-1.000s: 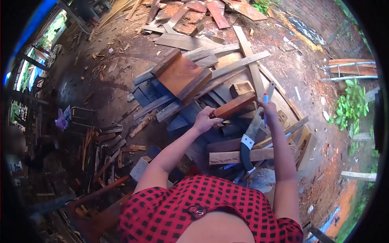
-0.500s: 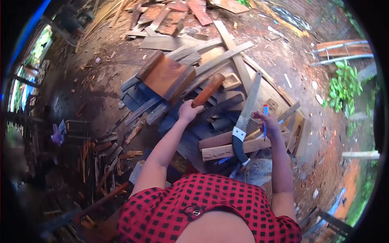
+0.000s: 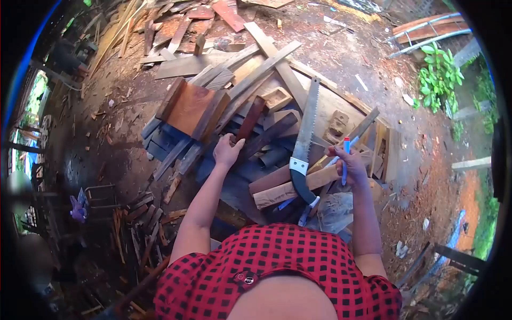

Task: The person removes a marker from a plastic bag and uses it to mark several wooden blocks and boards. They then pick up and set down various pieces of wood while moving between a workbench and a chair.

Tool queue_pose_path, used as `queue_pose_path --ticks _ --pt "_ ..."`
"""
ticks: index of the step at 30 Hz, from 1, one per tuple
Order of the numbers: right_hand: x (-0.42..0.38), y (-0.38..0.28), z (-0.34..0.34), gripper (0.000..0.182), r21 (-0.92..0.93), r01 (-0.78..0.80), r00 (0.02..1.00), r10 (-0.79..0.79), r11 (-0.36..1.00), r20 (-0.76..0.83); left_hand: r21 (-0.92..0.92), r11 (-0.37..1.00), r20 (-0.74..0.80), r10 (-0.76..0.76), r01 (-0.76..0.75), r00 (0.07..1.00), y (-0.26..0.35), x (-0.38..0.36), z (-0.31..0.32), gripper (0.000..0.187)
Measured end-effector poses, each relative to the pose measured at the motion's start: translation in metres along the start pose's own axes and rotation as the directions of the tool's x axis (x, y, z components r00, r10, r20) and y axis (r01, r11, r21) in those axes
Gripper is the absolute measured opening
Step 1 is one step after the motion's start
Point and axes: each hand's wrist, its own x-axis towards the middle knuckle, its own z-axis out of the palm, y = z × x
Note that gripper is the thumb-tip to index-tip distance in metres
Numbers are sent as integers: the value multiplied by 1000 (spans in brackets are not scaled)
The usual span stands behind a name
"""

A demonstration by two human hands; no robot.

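Note:
Near the middle of the view, my left hand [image 3: 228,151] grips the lower end of a dark reddish wood piece [image 3: 250,118], which points up and away. My right hand [image 3: 349,162] is closed round a blue pen with a red end [image 3: 346,144]. Between the hands lies a hand saw [image 3: 305,128], its toothed blade pointing away and its dark green and white handle toward me. Below the saw handle are light wood blocks [image 3: 277,196]. A brown wooden box-like piece [image 3: 191,109] rests left of the held wood.
Long planks [image 3: 269,66] cross behind the saw. Scrap wood [image 3: 141,226] lies at the lower left, and reddish boards [image 3: 229,16] lie at the far top. A leafy plant [image 3: 440,77] grows at the right. A clear plastic bag [image 3: 336,210] is near my body.
The view has shifted, so the pile sits further left. The wood piece in my left hand has turned, now showing a narrower, darker face. My right hand still holds the pen.

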Motion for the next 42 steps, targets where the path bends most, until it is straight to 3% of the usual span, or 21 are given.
queue_pose_path --ticks 3,7,11,13,15,17,19,21,23,27,29,31,32,34,37,38,41,42 --pt "-9 6 -6 24 34 -18 999 19 999 -46 135 980 3 145 -144 989 6 -12 1 53" --pt "-23 11 -7 28 -16 4 1000 -4 1000 -16 289 901 136 296 -324 945 22 -22 -4 58" --pt "-40 23 -3 29 -138 -27 997 18 990 -71 364 806 173 433 -466 885 21 -21 8 57" --pt "-45 33 -1 26 -224 -101 995 104 969 1 367 793 198 446 -487 873 26 -21 10 55" --pt "-56 33 9 21 -308 -14 999 28 951 40 386 800 190 418 -459 888 24 -19 12 53" --pt "-68 24 17 19 -331 -68 997 79 941 21 395 792 193 425 -467 884 26 -19 12 52" --pt "-69 40 15 22 -388 94 995 -76 917 61 380 797 203 422 -469 883 26 -19 10 53" --pt "-70 47 7 26 -431 74 997 -55 899 55 387 796 212 415 -466 885 28 -19 9 54" --pt "-72 49 2 28 -455 -46 999 53 890 3 392 796 218 407 -461 887 32 -19 8 55" --pt "-74 67 -9 29 -446 -19 1000 17 895 -7 386 816 222 371 -430 902 37 -21 5 55" --pt "-78 69 -10 30 -516 139 987 -161 845 1 383 814 223 378 -438 898 37 -20 4 55" --pt "-85 62 -8 30 -510 93 993 -117 855 -15 182 954 170 210 -240 963 34 -14 7 55" --pt "-89 60 -8 31 -507 44 998 -65 861 -24 182 951 173 218 -248 961 33 -8 9 55" --pt "-90 70 -10 30 -510 57 996 -82 858 -26 158 982 98 92 -106 991 27 9 13 56" --pt "-92 79 -16 30 -504 42 998 -57 863 -15 256 956 77 130 -146 989 19 35 24 57" --pt "-97 80 -19 32 -490 11 1000 -16 871 -7 242 963 118 94 -121 989 21 43 26 56" --pt "-106 98 -31 30 -657 129 983 -181 743 -12 165 978 222 85 -124 971 21 61 40 50" --pt "-115 95 -30 30 -674 79 984 -166 734 -66 163 979 251 75 -118 965 12 71 48 50"
